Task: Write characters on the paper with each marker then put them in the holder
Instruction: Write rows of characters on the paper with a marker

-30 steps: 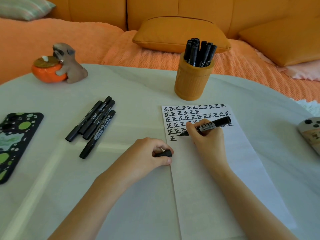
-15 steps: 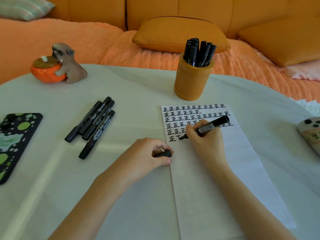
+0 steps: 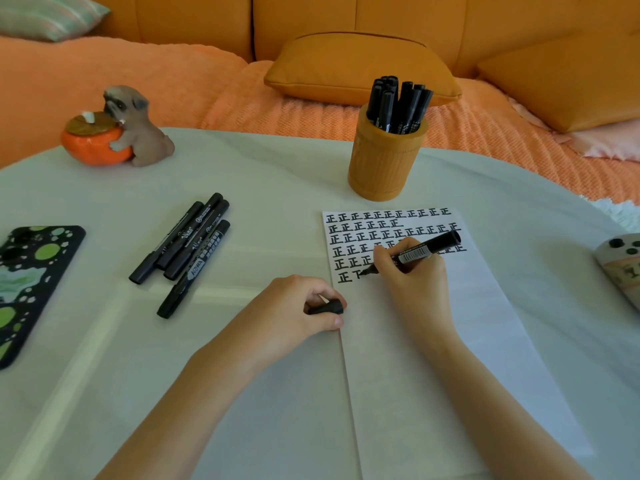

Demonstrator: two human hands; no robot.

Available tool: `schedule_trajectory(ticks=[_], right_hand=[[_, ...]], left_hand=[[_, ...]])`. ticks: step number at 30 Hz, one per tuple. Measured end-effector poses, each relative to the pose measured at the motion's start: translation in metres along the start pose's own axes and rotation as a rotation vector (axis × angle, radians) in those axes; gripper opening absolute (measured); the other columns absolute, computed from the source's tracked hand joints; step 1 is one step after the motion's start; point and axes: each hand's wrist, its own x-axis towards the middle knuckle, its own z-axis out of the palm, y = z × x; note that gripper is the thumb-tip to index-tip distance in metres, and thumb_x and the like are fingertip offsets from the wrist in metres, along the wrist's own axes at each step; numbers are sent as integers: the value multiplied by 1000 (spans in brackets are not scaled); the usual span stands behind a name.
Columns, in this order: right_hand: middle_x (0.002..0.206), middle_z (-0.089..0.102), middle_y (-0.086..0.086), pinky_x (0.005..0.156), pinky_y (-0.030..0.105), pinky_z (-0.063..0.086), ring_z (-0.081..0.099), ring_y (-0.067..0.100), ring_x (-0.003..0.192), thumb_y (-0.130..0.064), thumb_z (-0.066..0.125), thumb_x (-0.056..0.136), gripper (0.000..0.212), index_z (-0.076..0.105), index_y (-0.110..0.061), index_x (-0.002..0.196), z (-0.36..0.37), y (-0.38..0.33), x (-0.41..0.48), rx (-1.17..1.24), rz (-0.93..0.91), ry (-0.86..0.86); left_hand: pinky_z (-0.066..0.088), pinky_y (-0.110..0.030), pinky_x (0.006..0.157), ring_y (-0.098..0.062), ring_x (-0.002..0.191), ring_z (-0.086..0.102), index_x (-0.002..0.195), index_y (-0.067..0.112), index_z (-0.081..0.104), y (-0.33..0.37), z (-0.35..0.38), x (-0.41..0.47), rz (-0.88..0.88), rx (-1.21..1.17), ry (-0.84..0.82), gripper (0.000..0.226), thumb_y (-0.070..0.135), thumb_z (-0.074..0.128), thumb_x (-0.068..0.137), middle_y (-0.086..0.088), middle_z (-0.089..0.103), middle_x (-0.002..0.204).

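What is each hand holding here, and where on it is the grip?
The right hand grips a black marker on its lower barrel, just above the writing tip. The left hand pinches a black cap between thumb and fingers.

Paper (image 3: 433, 358): thin white sheet, matt and smooth.
Marker (image 3: 420, 251): black plastic with a slight sheen and a printed white label.
Cap (image 3: 327, 308): dull black plastic.
Holder (image 3: 384, 161): ochre, finely ribbed, matt; wood or resin, cannot tell.
Loose markers (image 3: 187, 244): black plastic, faintly glossy.
Table cover (image 3: 242, 174): pale, cloth-like, matt, softly creased.
Dog figurine (image 3: 138, 129): smooth, satin.
Orange pot (image 3: 93, 147): glossy glaze.
Throw (image 3: 311, 116): orange woven cloth with a coarse weave.
Cushion (image 3: 346, 64): smooth, leather-like.
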Motion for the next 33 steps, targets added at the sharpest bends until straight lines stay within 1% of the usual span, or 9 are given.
schedule_trajectory(ticks=[2, 7, 10, 12, 15, 18, 24, 29, 33], right_hand=[[53, 49, -5, 46, 13, 32, 41, 2, 48, -17, 63, 87, 25, 54, -5, 67, 0, 0, 0, 17, 13, 1], [58, 58, 2, 48, 12, 35, 46, 1, 50, -20, 66, 86, 26, 57, -13, 63, 0, -3, -2, 25, 14, -19], [67, 65, 12, 51, 14, 38, 50, 3, 53, -20, 66, 86, 22, 59, -13, 66, 1, -3, -1, 1, 1, -27], [68, 66, 11, 52, 14, 38, 50, 3, 53, -19, 66, 86, 23, 59, -14, 65, 1, -2, -1, -16, -10, -26], [65, 62, 10, 50, 13, 36, 48, 3, 52, -18, 66, 85, 22, 57, -7, 68, 1, 0, -1, -35, -5, -25], [72, 66, 17, 51, 15, 37, 50, 8, 56, -17, 65, 84, 22, 57, 2, 75, 1, 1, 0, -50, -13, -33], [76, 66, 20, 51, 16, 37, 50, 9, 57, -15, 64, 84, 21, 57, 2, 74, 0, 1, 0, -31, -10, -30], [65, 62, 15, 49, 10, 36, 47, 1, 51, -14, 65, 85, 21, 59, 3, 74, 0, -2, -1, -20, -14, -36], [68, 61, 16, 50, 13, 35, 46, 4, 53, -17, 66, 84, 23, 58, 3, 75, 1, -1, -2, -48, -13, -53]], left_hand=[[47, -26, 88, -5, 92, 64, 94, 33, 70, 0, 0, 0, 1, 3, -2, 17, 27, 72, 78, 10, 69, 95], [47, -27, 88, -5, 93, 64, 93, 33, 70, 0, 0, 1, 0, 8, 1, 16, 26, 72, 78, 10, 70, 93], [48, -28, 88, -5, 92, 65, 93, 33, 70, 0, 0, 0, -2, 2, 2, 16, 26, 72, 78, 11, 70, 92], [48, -28, 88, -5, 90, 65, 93, 33, 70, 0, 0, 0, -4, 5, 2, 16, 26, 72, 78, 11, 70, 92], [48, -28, 88, -5, 90, 64, 93, 34, 70, 1, 0, 0, -5, 8, 2, 17, 27, 72, 78, 12, 69, 93], [48, -26, 88, -4, 90, 64, 94, 34, 70, 1, 0, 0, -7, 3, 0, 17, 27, 72, 78, 12, 69, 93], [46, -23, 85, -3, 89, 63, 96, 33, 70, 2, 0, -1, -12, 14, 1, 18, 27, 71, 79, 13, 68, 93], [47, -25, 86, -4, 89, 64, 95, 34, 70, 1, 0, 0, -13, 10, -1, 17, 28, 72, 79, 12, 69, 94], [48, -26, 87, -3, 89, 64, 93, 35, 70, 1, 0, 0, -9, 6, 1, 17, 28, 72, 78, 12, 69, 94]])
